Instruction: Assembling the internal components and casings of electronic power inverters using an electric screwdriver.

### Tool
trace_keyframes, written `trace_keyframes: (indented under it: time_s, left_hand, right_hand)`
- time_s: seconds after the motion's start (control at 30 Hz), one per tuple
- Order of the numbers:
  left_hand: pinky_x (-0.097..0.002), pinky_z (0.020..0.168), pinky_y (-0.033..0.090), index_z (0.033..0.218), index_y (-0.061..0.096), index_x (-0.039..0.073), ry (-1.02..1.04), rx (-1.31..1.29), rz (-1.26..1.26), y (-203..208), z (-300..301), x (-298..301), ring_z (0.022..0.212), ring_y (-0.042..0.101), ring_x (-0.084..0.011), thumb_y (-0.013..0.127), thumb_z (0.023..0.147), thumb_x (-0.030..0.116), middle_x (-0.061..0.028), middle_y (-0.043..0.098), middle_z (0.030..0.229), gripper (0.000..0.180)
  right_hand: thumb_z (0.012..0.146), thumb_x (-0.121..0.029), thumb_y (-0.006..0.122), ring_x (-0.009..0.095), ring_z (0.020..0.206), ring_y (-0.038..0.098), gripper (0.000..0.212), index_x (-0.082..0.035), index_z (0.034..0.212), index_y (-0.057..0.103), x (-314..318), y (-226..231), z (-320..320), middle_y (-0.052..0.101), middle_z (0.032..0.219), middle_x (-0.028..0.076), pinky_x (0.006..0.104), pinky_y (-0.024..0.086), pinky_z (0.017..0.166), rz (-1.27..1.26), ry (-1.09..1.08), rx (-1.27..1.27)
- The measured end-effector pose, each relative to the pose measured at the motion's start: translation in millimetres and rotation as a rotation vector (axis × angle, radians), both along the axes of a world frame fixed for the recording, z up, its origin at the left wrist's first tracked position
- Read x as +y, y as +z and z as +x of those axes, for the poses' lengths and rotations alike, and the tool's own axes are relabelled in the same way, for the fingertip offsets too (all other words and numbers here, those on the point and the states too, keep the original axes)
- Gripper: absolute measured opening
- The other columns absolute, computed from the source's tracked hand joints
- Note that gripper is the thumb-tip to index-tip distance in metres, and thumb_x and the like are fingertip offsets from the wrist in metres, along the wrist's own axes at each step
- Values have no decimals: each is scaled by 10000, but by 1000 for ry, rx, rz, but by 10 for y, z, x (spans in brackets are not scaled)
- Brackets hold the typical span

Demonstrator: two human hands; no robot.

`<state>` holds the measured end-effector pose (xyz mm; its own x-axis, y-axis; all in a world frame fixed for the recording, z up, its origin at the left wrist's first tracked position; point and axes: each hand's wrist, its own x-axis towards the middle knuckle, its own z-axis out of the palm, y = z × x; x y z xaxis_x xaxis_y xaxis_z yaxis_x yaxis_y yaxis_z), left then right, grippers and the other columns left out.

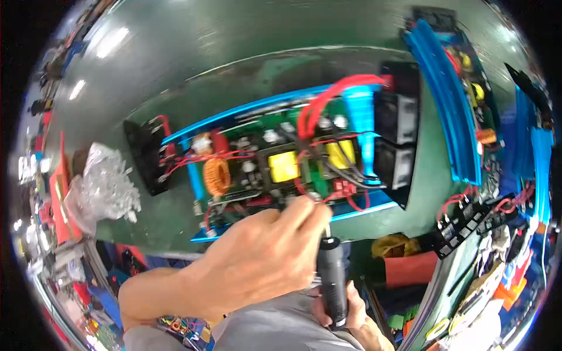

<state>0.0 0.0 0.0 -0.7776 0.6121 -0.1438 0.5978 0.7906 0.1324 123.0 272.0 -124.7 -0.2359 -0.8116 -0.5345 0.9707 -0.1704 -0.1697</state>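
An inverter with a blue metal housing [364,111] lies open on the green bench, its circuit board showing. Yellow-wrapped transformers [284,167], a copper-wound ring coil [217,176] and thick red cables [328,96] sit inside it. My left hand [266,245] reaches over the housing's near edge, fingers pinched together at the board; what they hold is hidden. In my right hand [356,310], low in front of me, is a black-handled screwdriver [332,281]. Its shaft points up toward my left fingertips. Black end panels [398,128] stand at both ends, joined by wires.
A bag of small parts in clear plastic [108,184] lies at the left. More blue housings [448,105] with boards rest at the right, beside a black panel [468,228] with red wires. Below the bench edge is a yellow-brown item [395,245].
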Motion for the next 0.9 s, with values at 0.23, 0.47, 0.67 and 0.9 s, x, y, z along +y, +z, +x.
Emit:
trace_keyframes:
  time_s: [0.23, 0.47, 0.67, 0.9]
  left_hand:
    - [-267, 604, 526, 840, 687, -15, 46, 121, 56, -7, -22, -16, 1011, 595, -202, 672, 748, 159, -91, 597, 997, 197]
    - [-332, 633, 511, 866, 710, 98, 930, 557, 467, -203, 737, -737, 713, 633, -243, 772, 829, 110, -43, 642, 822, 73]
    - [-353, 799, 531, 1093, 714, 32, 1209, 313, 514, -397, 1156, -1368, 895, 689, -261, 760, 900, 219, -135, 684, 1022, 272]
    - [-365, 790, 502, 1050, 713, 1, 1232, 452, 198, -742, 1256, -2331, 932, 645, -252, 693, 934, 166, -130, 678, 971, 203]
  right_hand:
    - [981, -761, 213, 207, 430, 408, 935, 22, 1350, 566, 36, 6, -26, 453, 491, 92, 341, 353, 447, -116, -269, -123]
    - [1042, -642, 327, 231, 921, 631, 704, -63, 1377, 543, 169, -361, 122, 670, 1069, 84, 352, 528, 805, 773, -533, 198]
    - [1011, -697, 292, 159, 575, 543, 773, -26, 1258, 585, 54, -353, 132, 598, 741, 60, 285, 411, 495, 744, -470, 487]
    - [1004, -375, 566, 92, 738, 544, 436, 17, 1195, 551, -157, -12, 93, 609, 838, 24, 253, 452, 674, 508, -176, 722]
